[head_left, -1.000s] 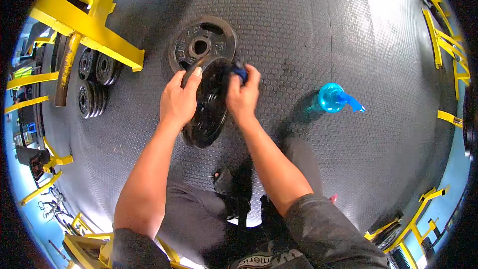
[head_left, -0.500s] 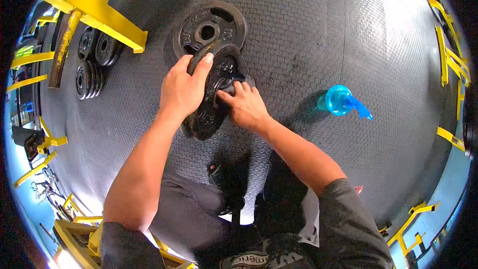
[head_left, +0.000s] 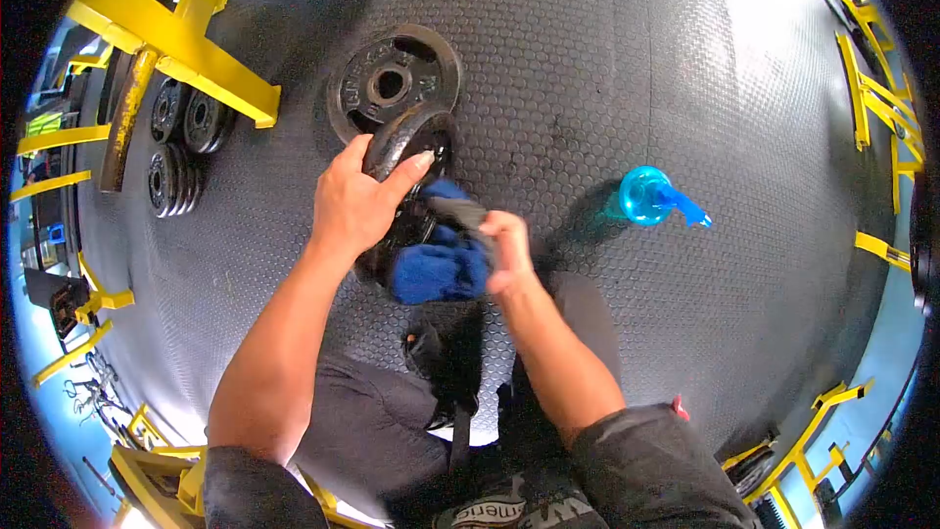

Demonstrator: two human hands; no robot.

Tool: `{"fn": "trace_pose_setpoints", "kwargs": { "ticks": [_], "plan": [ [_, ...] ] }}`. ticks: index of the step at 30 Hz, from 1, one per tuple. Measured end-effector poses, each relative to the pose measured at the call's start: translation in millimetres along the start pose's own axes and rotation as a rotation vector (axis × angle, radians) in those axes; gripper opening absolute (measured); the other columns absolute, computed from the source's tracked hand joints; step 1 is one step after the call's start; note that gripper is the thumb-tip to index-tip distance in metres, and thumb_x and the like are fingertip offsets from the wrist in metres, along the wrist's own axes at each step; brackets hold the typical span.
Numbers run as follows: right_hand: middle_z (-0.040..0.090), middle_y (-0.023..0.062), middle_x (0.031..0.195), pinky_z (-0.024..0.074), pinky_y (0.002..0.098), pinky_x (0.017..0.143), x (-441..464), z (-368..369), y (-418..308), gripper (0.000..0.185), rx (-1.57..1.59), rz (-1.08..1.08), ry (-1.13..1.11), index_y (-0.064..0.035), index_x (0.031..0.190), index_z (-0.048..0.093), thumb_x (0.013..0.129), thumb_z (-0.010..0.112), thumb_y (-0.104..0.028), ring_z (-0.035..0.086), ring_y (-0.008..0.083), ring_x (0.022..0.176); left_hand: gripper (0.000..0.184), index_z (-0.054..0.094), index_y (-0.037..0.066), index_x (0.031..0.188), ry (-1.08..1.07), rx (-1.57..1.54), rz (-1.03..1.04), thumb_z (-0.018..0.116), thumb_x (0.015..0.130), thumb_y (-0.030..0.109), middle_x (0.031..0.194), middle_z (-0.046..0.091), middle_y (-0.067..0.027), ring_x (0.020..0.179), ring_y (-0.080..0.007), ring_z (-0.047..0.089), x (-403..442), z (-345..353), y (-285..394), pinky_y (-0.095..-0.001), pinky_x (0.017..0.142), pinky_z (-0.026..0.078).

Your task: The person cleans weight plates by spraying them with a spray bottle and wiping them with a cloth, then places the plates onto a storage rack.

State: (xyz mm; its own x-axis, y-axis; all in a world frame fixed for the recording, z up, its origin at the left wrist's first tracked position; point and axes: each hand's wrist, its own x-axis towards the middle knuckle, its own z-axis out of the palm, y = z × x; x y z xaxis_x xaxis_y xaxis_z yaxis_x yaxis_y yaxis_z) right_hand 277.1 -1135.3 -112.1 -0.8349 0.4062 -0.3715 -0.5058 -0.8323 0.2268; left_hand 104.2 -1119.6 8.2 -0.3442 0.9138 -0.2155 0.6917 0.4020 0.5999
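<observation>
My left hand [head_left: 354, 198] is wrapped round the upper rim of a black weight plate [head_left: 409, 134], which stands on edge on the floor. In my right hand [head_left: 509, 253] is a blue and grey cloth [head_left: 441, 272], blurred by motion, hanging in front of the plate's face and hiding much of it. Just beyond lies a second black weight plate [head_left: 438, 63], flat on the mat, with raised lettering and a round centre hole. The upright plate overlaps its near edge from this viewpoint.
A blue spray bottle [head_left: 646, 196] stands on the black rubber floor [head_left: 568, 88] to the right. A yellow steel frame [head_left: 186, 34] rises at upper left, with more weight plates [head_left: 176, 179] stacked under it. Yellow racks [head_left: 871, 88] line the right side.
My right hand has drawn back from the plate's centre toward me, and the cloth has swung out with its blue side showing. My left hand keeps hold of the plate's rim.
</observation>
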Motion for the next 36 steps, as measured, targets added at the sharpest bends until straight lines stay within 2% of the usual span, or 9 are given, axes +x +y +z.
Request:
{"fn": "trace_pose_setpoints", "kwargs": {
  "ticks": [5, 11, 15, 20, 25, 29, 31, 33, 36],
  "plan": [
    [0.058, 0.015, 0.122, 0.0466, 0.0376, 0.093, -37.2, 49.8, -50.7, 0.072, -0.455, -0.425, 0.182, -0.0032, 0.136, 0.045, 0.064, 0.047, -0.006, 0.059, 0.0269, 0.103, 0.053, 0.063, 0.001, 0.103, 0.014, -0.023, 0.068, 0.063, 0.084, 0.051, 0.095, 0.066, -0.0219, 0.093, -0.039, 0.063, -3.4, 2.1, -13.7, -0.0412, 0.081, 0.049],
    [0.045, 0.0221, 0.133, 0.0319, 0.0495, 0.102, 0.5, 77.8, -6.3, 0.045, -2.06, -1.154, 0.032, -0.0201, 0.124, 0.06, 0.08, 0.062, -0.026, 0.038, 0.0435, 0.125, 0.042, 0.063, 0.003, 0.105, -0.078, -0.057, 0.262, 0.072, 0.073, 0.029, 0.097, 0.066, -0.0204, 0.095, -0.0366, 0.063, -2.6, 2.1, -15.0, -0.0412, 0.085, 0.049],
    [0.054, 0.0195, 0.123, 0.0351, 0.0415, 0.101, 59.0, 25.6, -37.7, 0.043, -1.715, -1.142, 0.36, -0.0072, 0.12, 0.06, 0.088, 0.055, -0.034, 0.048, 0.0362, 0.117, 0.053, 0.06, 0.002, 0.11, -0.07, 0.05, 0.313, 0.074, 0.062, 0.018, 0.103, 0.064, -0.0203, 0.099, -0.0362, 0.061, -10.1, 3.7, -16.7, -0.0402, 0.087, 0.049],
    [0.063, 0.0094, 0.11, 0.0366, 0.0312, 0.097, 69.3, -1.7, -60.2, 0.041, -0.626, -0.301, 0.798, -0.0015, 0.113, 0.063, 0.09, 0.047, -0.031, 0.055, 0.0197, 0.102, 0.058, 0.059, 0.002, 0.116, -0.121, 0.024, 0.315, 0.074, 0.063, 0.018, 0.107, 0.063, -0.0203, 0.1, -0.0363, 0.061, -8.6, 3.7, -13.9, -0.0394, 0.089, 0.049],
    [0.063, 0.005, 0.099, 0.0398, 0.027, 0.086, 42.5, 30.3, -60.3, 0.039, -1.163, -0.803, 0.189, -0.0001, 0.114, 0.06, 0.089, 0.046, -0.026, 0.053, 0.0148, 0.091, 0.058, 0.057, 0.0, 0.118, -0.174, 0.012, 0.207, 0.074, 0.066, 0.021, 0.104, 0.065, -0.0166, 0.091, -0.0283, 0.064, -7.9, 0.4, -18.5, -0.035, 0.083, 0.05],
    [0.063, 0.0043, 0.098, 0.0404, 0.0274, 0.084, 74.0, -12.0, -65.2, 0.037, -0.919, -0.584, 0.508, 0.0001, 0.113, 0.06, 0.089, 0.046, -0.024, 0.054, 0.0142, 0.089, 0.047, 0.058, 0.002, 0.115, -0.269, -0.173, 0.014, 0.07, 0.077, 0.026, 0.086, 0.066, -0.0149, 0.081, -0.0284, 0.067, -2.6, -0.6, -12.9, -0.0351, 0.075, 0.052],
    [0.063, 0.0045, 0.099, 0.0408, 0.0279, 0.083, 79.9, -17.1, -68.5, 0.037, -0.722, -0.358, 0.734, 0.0005, 0.113, 0.059, 0.089, 0.046, -0.023, 0.054, 0.0142, 0.088, 0.036, 0.059, 0.003, 0.113, -0.374, -0.536, -0.127, 0.054, 0.094, 0.033, 0.081, 0.06, -0.0041, 0.069, -0.0072, 0.058, 0.4, 0.1, -5.9, -0.0243, 0.054, 0.048],
    [0.063, 0.0044, 0.098, 0.0419, 0.0297, 0.083, 51.8, 21.3, -51.7, 0.034, -0.979, -0.759, 0.497, 0.0021, 0.111, 0.06, 0.089, 0.047, -0.021, 0.054, 0.0139, 0.089, 0.047, 0.058, 0.004, 0.115, -0.489, -0.746, -0.179, 0.045, 0.097, 0.046, 0.086, 0.062, -0.0038, 0.068, -0.0094, 0.059, 7.7, 3.1, -16.6, -0.0236, 0.053, 0.048],
    [0.059, 0.0183, 0.112, 0.036, 0.0489, 0.1, 34.1, 47.8, -12.5, 0.024, -2.06, -1.417, 0.16, -0.004, 0.101, 0.062, 0.08, 0.06, -0.015, 0.05, 0.0412, 0.115, 0.06, 0.057, 0.003, 0.118, -0.527, -1.06, -0.338, 0.039, 0.097, 0.055, 0.095, 0.064, -0.0053, 0.078, -0.0133, 0.062, 16.3, 17.9, -32.1, -0.0263, 0.066, 0.051]
  ]
}}
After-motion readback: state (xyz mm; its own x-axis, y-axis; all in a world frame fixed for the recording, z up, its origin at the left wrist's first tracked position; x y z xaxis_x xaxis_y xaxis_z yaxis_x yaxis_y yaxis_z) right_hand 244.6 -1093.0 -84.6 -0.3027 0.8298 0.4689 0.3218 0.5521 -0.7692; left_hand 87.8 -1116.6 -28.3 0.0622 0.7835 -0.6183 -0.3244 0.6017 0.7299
